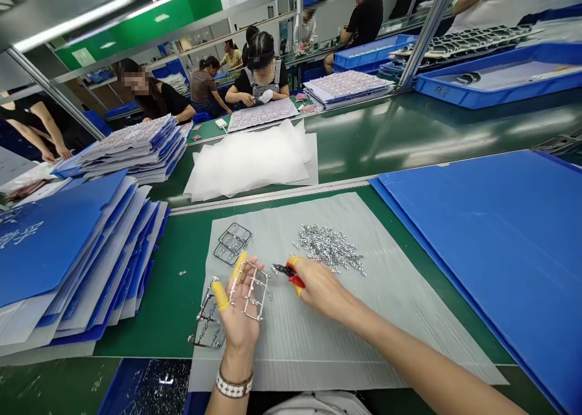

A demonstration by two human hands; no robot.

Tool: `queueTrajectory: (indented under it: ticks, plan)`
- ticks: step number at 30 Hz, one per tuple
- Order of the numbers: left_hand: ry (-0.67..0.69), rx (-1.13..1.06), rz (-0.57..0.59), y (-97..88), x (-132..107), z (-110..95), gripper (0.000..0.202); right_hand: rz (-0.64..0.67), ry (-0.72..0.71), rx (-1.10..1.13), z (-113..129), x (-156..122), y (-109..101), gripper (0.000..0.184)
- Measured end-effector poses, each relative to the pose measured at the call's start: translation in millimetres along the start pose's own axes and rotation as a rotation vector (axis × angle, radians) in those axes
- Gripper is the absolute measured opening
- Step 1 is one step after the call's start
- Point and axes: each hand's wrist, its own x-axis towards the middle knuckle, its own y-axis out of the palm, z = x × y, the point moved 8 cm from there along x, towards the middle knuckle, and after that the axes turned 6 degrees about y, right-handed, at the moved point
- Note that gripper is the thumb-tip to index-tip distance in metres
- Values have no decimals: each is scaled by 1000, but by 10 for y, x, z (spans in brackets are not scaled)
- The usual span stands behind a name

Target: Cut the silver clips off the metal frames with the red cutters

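Observation:
My left hand, with yellow finger cots on thumb and forefinger, holds a shiny metal sprue frame flat against its fingers above the grey foam sheet. My right hand is closed round small red-handled cutters, whose tips point left at the frame. A pile of small cut metal parts lies just beyond the right hand. Empty metal frames lie at the sheet's upper left and under my left wrist.
A stack of blue and white boards fills the left; a large blue board lies at right. White foam sheets rest on the green belt behind. Several people work at the far benches. A blue bin sits near my lap.

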Motion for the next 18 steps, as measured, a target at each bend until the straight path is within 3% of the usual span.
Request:
queueTrajectory:
  ticks: [4, 8, 14, 18]
  plan:
    - [141, 13, -9, -6, -104, -348, 71, 90, -20, 44, 166, -13, 290, 13]
    - [187, -21, -36, -51, -181, -539, 72, 116, -6, -15, 316, 69, 478, 15]
    - [162, -55, -46, -133, -219, -589, 75, 130, 33, -74, 341, 134, 596, 14]
    - [116, -80, -44, -190, -238, -532, 72, 185, 101, 25, 230, 129, 570, 14]
